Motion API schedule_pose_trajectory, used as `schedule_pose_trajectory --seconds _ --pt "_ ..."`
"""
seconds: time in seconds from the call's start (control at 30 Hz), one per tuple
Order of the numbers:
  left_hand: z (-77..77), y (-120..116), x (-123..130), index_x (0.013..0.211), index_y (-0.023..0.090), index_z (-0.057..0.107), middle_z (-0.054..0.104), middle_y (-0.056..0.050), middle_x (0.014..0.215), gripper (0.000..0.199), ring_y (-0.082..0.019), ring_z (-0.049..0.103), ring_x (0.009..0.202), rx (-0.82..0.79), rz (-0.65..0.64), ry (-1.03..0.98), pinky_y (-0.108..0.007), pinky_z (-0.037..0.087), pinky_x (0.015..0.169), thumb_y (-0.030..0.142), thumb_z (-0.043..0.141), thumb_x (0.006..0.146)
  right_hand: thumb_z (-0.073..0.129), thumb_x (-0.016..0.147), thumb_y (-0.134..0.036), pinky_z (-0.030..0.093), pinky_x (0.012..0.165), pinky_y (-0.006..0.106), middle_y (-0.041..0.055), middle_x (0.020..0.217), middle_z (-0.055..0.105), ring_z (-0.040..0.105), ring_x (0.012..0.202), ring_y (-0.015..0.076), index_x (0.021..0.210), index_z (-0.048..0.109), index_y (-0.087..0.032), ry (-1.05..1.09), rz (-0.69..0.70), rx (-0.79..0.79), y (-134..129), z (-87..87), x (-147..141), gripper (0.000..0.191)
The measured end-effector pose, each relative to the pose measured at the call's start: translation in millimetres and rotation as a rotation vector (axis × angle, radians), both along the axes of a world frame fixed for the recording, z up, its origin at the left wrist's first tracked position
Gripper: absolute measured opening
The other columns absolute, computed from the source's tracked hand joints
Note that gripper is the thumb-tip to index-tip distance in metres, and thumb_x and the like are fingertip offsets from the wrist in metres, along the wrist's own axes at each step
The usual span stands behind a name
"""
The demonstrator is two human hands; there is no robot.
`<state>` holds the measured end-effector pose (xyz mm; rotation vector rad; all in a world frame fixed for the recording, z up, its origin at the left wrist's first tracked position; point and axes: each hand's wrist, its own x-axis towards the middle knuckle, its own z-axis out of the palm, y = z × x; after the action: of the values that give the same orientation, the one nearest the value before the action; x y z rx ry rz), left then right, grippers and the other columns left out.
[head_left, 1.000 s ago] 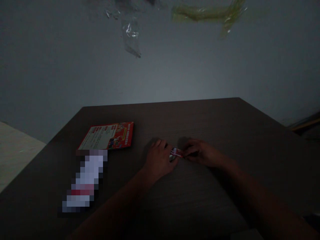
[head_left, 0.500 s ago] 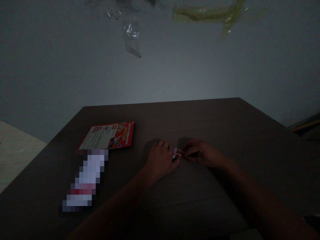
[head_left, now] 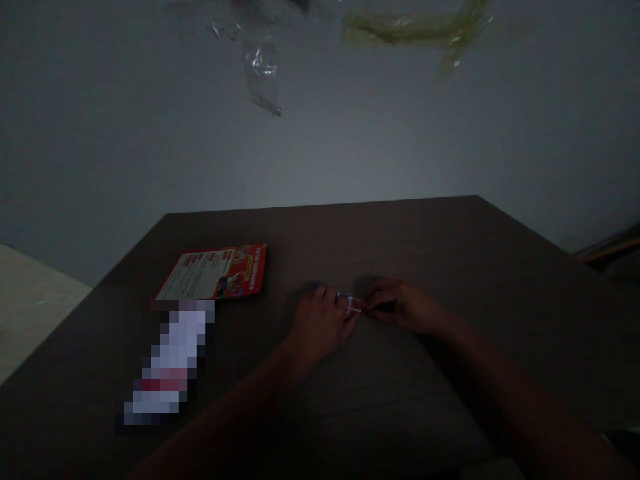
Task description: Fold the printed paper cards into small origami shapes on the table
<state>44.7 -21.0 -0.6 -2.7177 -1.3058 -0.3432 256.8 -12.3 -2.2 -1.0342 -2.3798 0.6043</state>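
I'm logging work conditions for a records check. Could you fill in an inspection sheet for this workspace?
Surface: dark wood-grain table, dimly lit.
Job's things: small red-and-white item, partly covered; exact kind unclear.
Clutter: flat red printed pack or booklet; pixelated oblong object, unidentifiable.
Hands: left hand over the item's left end; right hand apparently pinching its right end.
Cables: nothing seen.
Surroundings: wall with yellowish tape.

A hand could pass along the far strip of the worktop (head_left: 360, 240), before the wall (head_left: 340, 140), or down its right side. At left, a red printed card (head_left: 200, 275) and a blurred pale object (head_left: 170, 363) block the way; a lane runs between them and the left hand (head_left: 321, 319). A small shiny piece (head_left: 354, 305) closes the gap to the right hand (head_left: 403, 307).
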Motion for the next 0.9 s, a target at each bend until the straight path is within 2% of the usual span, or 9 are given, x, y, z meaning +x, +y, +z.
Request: schedule_pose_trajectory --seconds 0.17,0.4,0.73,0.9 --pt "0.0 0 -2 0.091 0.019 0.059 0.056 -0.008 0.096 0.026 -0.024 0.048 0.094 -0.039 0.029 -0.106 -0.037 0.041 0.076 0.041 0.045 0.087 0.062 0.079 -0.017 0.045 0.075 0.029 0.004 0.088 0.066 0.06 0.081 0.0151 0.088 0.068 -0.02 0.018 0.008 -0.027 -1 2.5 -1 0.012" --pt "-7.8 6 -2 0.091 0.021 0.059 0.052 -0.007 0.096 0.025 -0.024 0.046 0.096 -0.11 0.07 -0.213 -0.038 0.039 0.08 0.044 0.053 0.082 0.064 0.078 -0.018 0.044 0.077 0.03 0.0031 0.087 0.064 0.058 0.084 0.0163 0.088 0.066 -0.02 -0.043 -0.038 -0.016 0 0.2 0 0.011" --pt "-9.0 10 -2 0.087 0.023 0.06 0.053 -0.004 0.094 0.023 -0.024 0.045 0.096 -0.201 0.1 -0.287 -0.037 0.037 0.081 0.044 0.058 0.079 0.062 0.082 -0.026 0.043 0.075 0.03 0.0046 0.086 0.064 0.058 0.083 0.0173 0.088 0.067 -0.02 -0.059 -0.026 0.009 4 -3.6 -1 0.01" --pt "-10.2 12 0 0.089 0.026 0.063 0.053 -0.004 0.096 0.021 -0.024 0.045 0.096 -0.217 0.092 -0.295 -0.036 0.036 0.076 0.043 0.058 0.079 0.06 0.083 -0.028 0.043 0.072 0.03 0.005 0.084 0.064 0.058 0.08 0.0168 0.085 0.068 -0.02 -0.044 -0.033 0.009 5 -4.5 -1 0.011"
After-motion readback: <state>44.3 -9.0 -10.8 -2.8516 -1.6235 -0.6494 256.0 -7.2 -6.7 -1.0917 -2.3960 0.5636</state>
